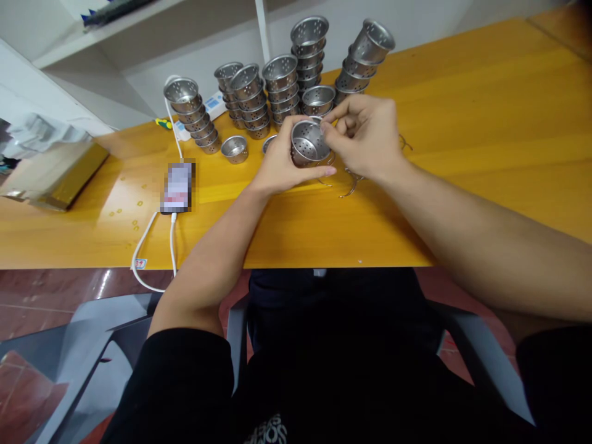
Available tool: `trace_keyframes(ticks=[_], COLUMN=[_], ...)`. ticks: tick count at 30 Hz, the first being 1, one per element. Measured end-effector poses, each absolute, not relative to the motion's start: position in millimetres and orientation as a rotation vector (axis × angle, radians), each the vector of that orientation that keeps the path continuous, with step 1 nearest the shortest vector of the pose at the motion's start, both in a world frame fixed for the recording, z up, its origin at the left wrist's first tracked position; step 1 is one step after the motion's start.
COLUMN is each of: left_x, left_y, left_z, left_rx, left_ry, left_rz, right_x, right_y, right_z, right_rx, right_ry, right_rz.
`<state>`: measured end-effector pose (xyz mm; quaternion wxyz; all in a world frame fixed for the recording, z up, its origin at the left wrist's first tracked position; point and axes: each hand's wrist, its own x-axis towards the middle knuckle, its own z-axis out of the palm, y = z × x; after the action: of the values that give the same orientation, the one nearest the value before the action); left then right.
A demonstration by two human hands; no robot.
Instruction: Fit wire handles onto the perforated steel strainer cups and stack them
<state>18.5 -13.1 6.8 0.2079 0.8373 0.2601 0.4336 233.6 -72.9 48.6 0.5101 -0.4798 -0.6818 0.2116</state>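
My left hand [279, 161] is wrapped round a perforated metal cup [309, 143], tilted so that its open mouth and the holes inside show. At the cup's upper right rim, my right hand [372, 135] pinches with thumb and forefinger; what lies between the fingertips is too small to make out. Thin curved metal wires [354, 185] lie on the table just below and beside my right hand. Close behind both hands stands a stack topped by another perforated cup [318, 97], partly hidden by them.
Several stacks of perforated cups [280, 74] stand along the back of the yellow table [485, 123], one leaning stack [365, 55] at right. A single cup [235, 150] sits left of my hands. Further left are a phone [178, 187] with white cables and a cardboard box [60, 179].
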Motion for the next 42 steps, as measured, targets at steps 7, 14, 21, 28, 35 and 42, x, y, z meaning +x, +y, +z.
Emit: trace_keyframes(ticks=[7, 14, 21, 28, 35, 42], left_x=[15, 7, 12, 13, 14, 9], left_y=[-15, -17, -29, -32, -38, -30], left_z=[7, 15, 23, 28, 32, 30], left_rx=[2.343, 2.391, 2.389, 2.387, 2.389, 2.411], left_ry=[0.747, 0.731, 0.768, 0.789, 0.873, 0.946], left_rz=[1.244, 1.13, 1.071, 1.052, 1.044, 1.089], right_x=[239, 253, 247, 246, 247, 255], right_y=[-77, -75, -62, -64, -75, -80], right_z=[57, 61, 49, 51, 56, 62], right_rx=[-0.938, -0.725, -0.639, -0.631, -0.679, -0.71], right_ry=[-1.726, -1.848, -1.745, -1.763, -1.867, -2.0], right_rz=[0.547, 0.827, 0.87, 0.846, 0.547, 0.095])
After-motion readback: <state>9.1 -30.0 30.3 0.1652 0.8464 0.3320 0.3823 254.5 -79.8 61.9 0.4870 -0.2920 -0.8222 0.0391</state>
